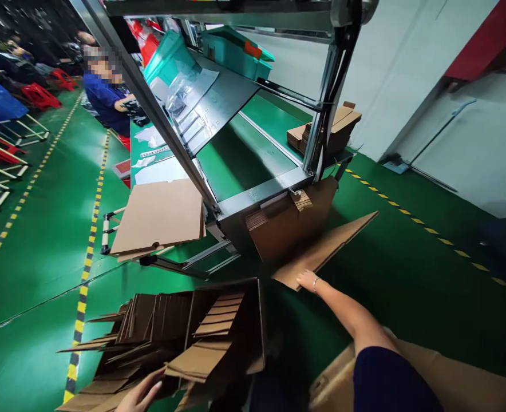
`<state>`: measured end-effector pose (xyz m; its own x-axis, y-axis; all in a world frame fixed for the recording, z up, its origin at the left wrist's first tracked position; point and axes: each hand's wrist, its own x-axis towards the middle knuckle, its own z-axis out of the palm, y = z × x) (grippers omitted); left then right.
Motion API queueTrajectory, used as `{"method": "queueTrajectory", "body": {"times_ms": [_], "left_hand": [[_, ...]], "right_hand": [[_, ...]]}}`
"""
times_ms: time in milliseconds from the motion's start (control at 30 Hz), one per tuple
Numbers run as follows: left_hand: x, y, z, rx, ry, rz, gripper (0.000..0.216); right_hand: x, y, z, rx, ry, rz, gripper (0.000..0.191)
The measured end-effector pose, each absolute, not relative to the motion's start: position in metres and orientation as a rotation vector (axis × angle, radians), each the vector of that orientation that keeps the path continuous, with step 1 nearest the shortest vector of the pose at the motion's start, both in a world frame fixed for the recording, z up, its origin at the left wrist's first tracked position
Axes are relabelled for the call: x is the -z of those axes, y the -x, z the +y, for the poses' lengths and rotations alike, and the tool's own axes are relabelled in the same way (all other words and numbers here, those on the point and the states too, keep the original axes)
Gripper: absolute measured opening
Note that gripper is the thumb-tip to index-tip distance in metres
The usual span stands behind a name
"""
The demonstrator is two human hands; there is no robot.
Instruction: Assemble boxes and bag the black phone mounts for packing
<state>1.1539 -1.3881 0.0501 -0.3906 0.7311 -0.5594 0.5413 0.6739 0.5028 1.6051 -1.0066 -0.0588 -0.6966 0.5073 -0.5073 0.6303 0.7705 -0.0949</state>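
Observation:
My right hand (308, 280) reaches forward on a bare arm and rests on the near corner of a flat cardboard sheet (328, 247) lying on the green floor; its fingers are curled over the sheet's edge, a ring showing. My left hand (140, 395) is at the bottom edge, fingers stretched out against a pile of folded cardboard pieces (171, 337) packed in an open box. More folded cardboard (279, 226) leans against the workbench end.
A metal-framed workbench (253, 194) with a green top stands ahead, a flat carton (158, 214) lying on a rack beside it, teal bins (236, 51) above. Another person (105, 91) sits far left. A yellow-black floor line (87, 252) runs left. A cardboard box (450, 383) sits bottom right.

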Motion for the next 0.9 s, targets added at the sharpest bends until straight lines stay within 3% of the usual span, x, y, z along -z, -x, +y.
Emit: {"method": "queueTrajectory", "body": {"times_ms": [133, 267, 633, 900], "left_hand": [[-0.06, -1.152, -1.37, -0.232, -1.087, 2.0, 0.049], [-0.068, -1.15, -1.359, -0.221, -1.214, 1.857, 0.051], [-0.054, -1.034, -1.421, -0.167, -1.524, 1.468, 0.054], [-0.024, -0.957, -1.523, -0.124, -1.509, 1.373, 0.053]], "right_hand": [[0.031, -1.694, -1.068, 0.393, -0.805, 2.434, 0.012], [0.013, -1.709, -1.145, 0.425, -0.766, 2.38, 0.011], [0.016, -1.541, -1.402, 0.417, -0.847, 2.196, 0.02], [-0.004, -1.409, -1.502, 0.384, -0.855, 2.21, 0.018]]}}
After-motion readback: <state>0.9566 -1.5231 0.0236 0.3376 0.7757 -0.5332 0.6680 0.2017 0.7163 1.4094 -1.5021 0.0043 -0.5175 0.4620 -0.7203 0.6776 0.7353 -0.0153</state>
